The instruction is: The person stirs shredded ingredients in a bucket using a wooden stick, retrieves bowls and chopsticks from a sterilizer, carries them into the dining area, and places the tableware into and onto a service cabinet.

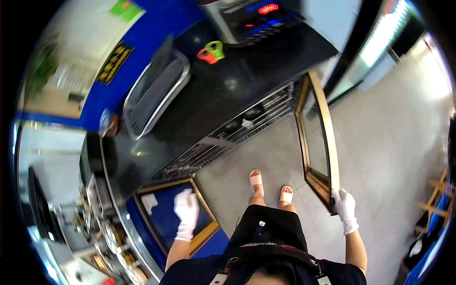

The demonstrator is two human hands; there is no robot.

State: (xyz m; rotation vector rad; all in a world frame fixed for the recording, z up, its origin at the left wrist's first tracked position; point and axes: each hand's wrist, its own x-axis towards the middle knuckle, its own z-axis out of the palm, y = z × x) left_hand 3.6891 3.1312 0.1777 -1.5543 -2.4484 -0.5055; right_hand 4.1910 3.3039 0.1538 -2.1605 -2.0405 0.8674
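Note:
My right hand (pixel 346 210), in a white glove, is closed on the lower outer corner of a gold-framed glass cabinet door (pixel 329 130), which stands swung out from the counter. My left hand (pixel 186 209), also gloved in white, is over a second gold-framed door (pixel 207 232) at the left, through which blue shows. Its fingers are smeared by motion, and I cannot tell whether they touch that door. Between the two doors, the cabinet opening shows wire shelves (pixel 216 142) with dark round items (pixel 254 112) on them.
The black countertop (pixel 237 80) carries a metal mesh basket (pixel 156 90), red and green gadgets (pixel 211 52) and an appliance with a lit red display (pixel 268 8). Grey tiled floor (pixel 380 142) lies to the right. Wooden chair parts (pixel 437 194) stand at the right edge.

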